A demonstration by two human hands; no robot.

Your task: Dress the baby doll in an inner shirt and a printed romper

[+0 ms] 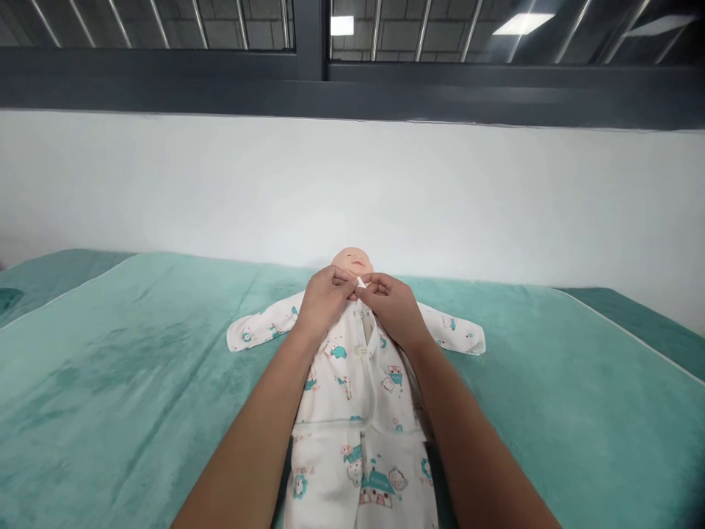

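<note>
A baby doll (352, 258) lies on its back, dressed in a white printed baby jacket (341, 375) whose sleeves stretch out to both sides. At the doll's neck, my left hand (329, 294) pinches the jacket's collar edge. My right hand (388, 297) pinches the other side of the same collar, its fingertips close to the left ones. Below them the jacket front gapes a little, with pale buttons along the opening. Matching printed trousers (330, 485) cover the doll's lower part. My fingers hide the top fastening.
A green plush cover (165, 382) spreads beneath the doll and out to both sides. Behind it rises a white wall (352, 184), close to the doll's head. Above is a dark window frame (352, 92) with metal bars beyond the glass.
</note>
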